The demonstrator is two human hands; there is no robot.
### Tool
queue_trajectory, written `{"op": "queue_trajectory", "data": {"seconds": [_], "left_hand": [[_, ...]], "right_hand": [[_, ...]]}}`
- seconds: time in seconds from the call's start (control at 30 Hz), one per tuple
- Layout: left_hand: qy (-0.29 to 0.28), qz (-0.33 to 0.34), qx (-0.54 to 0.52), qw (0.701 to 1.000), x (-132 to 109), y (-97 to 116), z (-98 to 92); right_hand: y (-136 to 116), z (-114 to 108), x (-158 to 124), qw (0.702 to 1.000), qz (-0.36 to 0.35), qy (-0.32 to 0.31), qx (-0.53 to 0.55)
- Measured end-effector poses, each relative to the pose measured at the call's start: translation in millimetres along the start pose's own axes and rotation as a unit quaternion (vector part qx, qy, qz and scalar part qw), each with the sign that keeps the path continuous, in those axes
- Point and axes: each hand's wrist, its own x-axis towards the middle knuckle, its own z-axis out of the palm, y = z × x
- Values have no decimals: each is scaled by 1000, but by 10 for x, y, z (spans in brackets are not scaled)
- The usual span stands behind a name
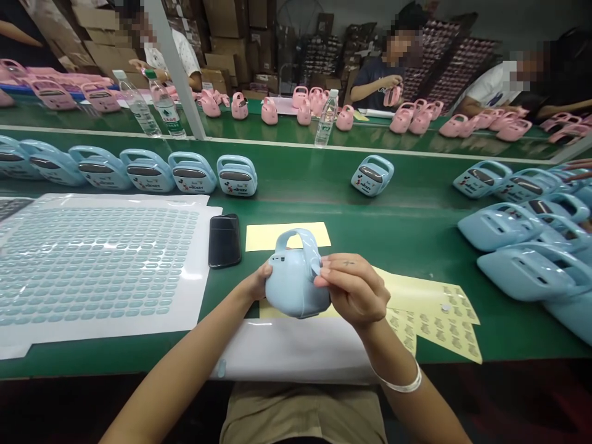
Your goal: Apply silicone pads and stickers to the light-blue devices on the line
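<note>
A light-blue handled device (296, 283), rounded and glossy, is held up above the front of the table with its port end turned towards me. My left hand (259, 280) grips it from the left side; most of its fingers are hidden behind the body. The thumb and fingers of my right hand (358, 288) pinch a small light-blue oval sticker (316, 267) against the side, by the foot of the handle. A white sheet (197, 293) with rows of similar oval stickers lies on the left. Beneath the device are a yellow sheet (333, 312) and white paper (296, 351).
A black phone (224, 240) lies beside the sticker sheet. Blue devices line the left back, with more piled at right (531, 268). Yellow sticker sheets (428, 299) lie right of my hand. Water bottles (327, 120), pink devices (269, 111) and several people are beyond.
</note>
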Motion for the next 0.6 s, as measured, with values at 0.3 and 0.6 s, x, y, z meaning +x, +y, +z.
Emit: {"op": "queue_trajectory", "data": {"seconds": [0.3,0.6], "left_hand": [[-9,5,8,1000,13,-81,-70],[7,5,-45,999,7,-86,-116]], "right_hand": [[16,-21,23,999,-17,-36,-11],[176,-214,112,981,-31,-165,100]]}}
